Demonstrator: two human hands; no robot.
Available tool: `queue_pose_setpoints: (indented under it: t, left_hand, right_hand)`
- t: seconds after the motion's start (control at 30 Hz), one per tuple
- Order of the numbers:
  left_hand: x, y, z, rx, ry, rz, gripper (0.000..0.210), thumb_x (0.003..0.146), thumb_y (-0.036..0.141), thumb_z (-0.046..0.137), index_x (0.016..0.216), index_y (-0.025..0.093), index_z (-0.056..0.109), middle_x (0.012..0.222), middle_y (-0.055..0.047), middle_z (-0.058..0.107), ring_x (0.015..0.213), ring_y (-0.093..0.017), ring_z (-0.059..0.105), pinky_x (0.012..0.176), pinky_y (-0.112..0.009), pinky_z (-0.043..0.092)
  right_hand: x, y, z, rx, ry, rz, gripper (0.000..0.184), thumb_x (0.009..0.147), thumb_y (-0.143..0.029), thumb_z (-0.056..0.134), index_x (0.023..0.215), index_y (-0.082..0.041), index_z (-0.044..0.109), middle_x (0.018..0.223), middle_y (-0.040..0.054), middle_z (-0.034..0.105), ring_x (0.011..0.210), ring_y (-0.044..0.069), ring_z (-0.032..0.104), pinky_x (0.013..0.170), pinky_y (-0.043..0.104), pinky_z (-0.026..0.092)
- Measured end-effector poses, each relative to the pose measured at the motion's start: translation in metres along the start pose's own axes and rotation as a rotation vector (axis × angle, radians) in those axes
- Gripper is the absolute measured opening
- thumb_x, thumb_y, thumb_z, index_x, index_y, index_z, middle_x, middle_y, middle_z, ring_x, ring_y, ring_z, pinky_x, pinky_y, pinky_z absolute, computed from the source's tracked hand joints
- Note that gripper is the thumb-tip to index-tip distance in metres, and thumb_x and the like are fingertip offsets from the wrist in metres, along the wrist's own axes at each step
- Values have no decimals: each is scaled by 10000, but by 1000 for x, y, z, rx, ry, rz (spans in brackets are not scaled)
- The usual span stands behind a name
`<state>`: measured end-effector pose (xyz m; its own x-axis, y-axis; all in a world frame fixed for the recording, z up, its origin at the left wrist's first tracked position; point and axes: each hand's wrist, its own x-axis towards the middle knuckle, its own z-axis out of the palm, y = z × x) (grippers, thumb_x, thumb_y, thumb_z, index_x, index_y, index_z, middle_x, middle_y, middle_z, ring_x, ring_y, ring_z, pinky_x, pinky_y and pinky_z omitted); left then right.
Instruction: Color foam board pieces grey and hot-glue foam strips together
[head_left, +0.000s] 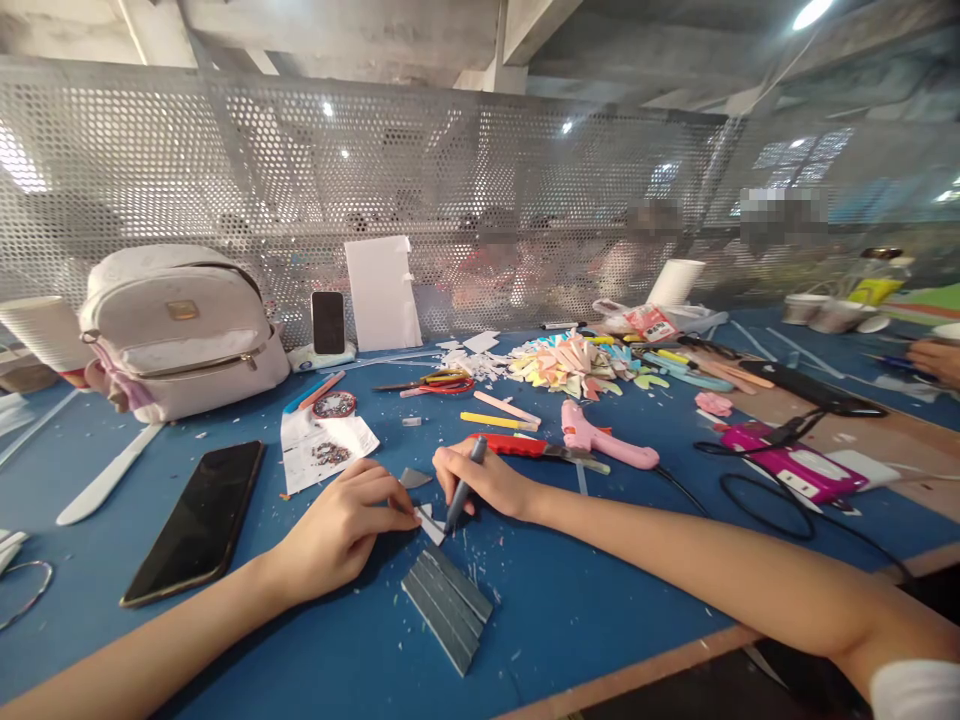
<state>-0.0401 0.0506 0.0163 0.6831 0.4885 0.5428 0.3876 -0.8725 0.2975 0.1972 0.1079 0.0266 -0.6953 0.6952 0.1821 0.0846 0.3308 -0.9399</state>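
My right hand is closed around a dark grey marker pen, its tip down at a small white paper piece. From the other side, my left hand pinches the edge of that piece against the table. Just below both hands lies a grey panel of parallel strips, tilted on the blue surface. A small grey scrap rests between the hands, higher up. Beyond my right hand are a red-handled utility knife and a pink glue gun.
A black phone and a white backpack are at the left. Scissors and a heap of coloured paper pieces lie further back. A magenta power strip with looping cables is at the right. Another person's hand shows at the right edge.
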Motion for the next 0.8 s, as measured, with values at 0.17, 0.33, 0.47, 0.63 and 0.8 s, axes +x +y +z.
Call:
queue_pose_setpoints:
  t: [0.17, 0.33, 0.47, 0.63, 0.8]
  left_hand:
    - [0, 0, 0, 0, -2, -1, 562, 822, -80, 377, 1095, 246, 743, 1043, -49, 725, 936, -193, 628, 857, -372, 438]
    - [0, 1, -1, 7, -5, -11, 555, 835, -76, 377, 1096, 245, 745, 1040, -51, 726, 927, -196, 625, 854, -374, 443]
    - [0, 1, -1, 0, -1, -4, 542, 853, -70, 372, 1091, 247, 741, 1039, -47, 726, 927, -191, 627, 859, -369, 438]
    - [0, 0, -1, -7, -17, -14, 563, 842, -78, 374, 1109, 258, 738, 1059, -38, 723, 943, -193, 623, 871, -366, 431]
    - [-2, 0, -1, -11, -26, -13, 573, 842, -77, 366, 1123, 258, 737, 1064, -46, 723, 942, -200, 617, 868, -375, 428]
  right_hand:
    - [-1, -1, 0, 3, 26, -9, 603, 956, -675, 498, 653, -163, 594, 584, -26, 532, 465, 101, 514, 483, 231, 378]
    - [-1, 1, -1, 11, 15, -18, 661, 970, -689, 442, 586, -168, 574, 521, -25, 509, 419, 97, 471, 451, 231, 359]
    - [0, 2, -1, 13, 24, -15, 658, 969, -687, 449, 576, -172, 563, 498, -33, 496, 405, 92, 456, 438, 225, 348]
    - [-1, 0, -1, 23, 28, -28, 678, 970, -692, 441, 543, -175, 542, 495, -23, 495, 416, 97, 462, 458, 240, 363]
    - [-1, -2, 0, 21, 57, -25, 659, 956, -706, 471, 593, -165, 574, 558, -16, 547, 458, 103, 517, 510, 246, 405]
